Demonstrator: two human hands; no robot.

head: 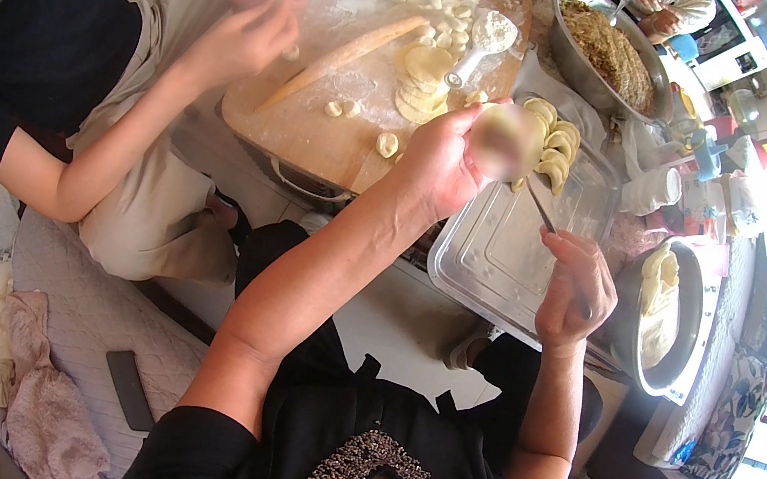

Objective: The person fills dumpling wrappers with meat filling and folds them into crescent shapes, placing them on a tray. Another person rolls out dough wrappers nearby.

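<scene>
My left hand (449, 155) holds a round dumpling wrapper (510, 139) on its palm and fingers; a brownish patch at its middle is blurred. In my right hand (579, 291) is a thin utensil (541, 209), its far end reaching to the wrapper's lower edge; its tip cannot be made out. Folded dumplings (557, 154) lie in rows at the far end of a metal tray (496, 247), just beyond the wrapper. Left of my left hand, a stack of flat wrappers (424, 86) rests on a floured wooden board (295, 133).
A large metal bowl of chopped filling (608, 56) stands at the back right; another metal bowl holds dough (657, 308). Dough pieces (448, 11), a flour scoop (494, 33) and a rolling pin (345, 62) lie on the board. Co-workers' hands (256, 20) work at left and far right.
</scene>
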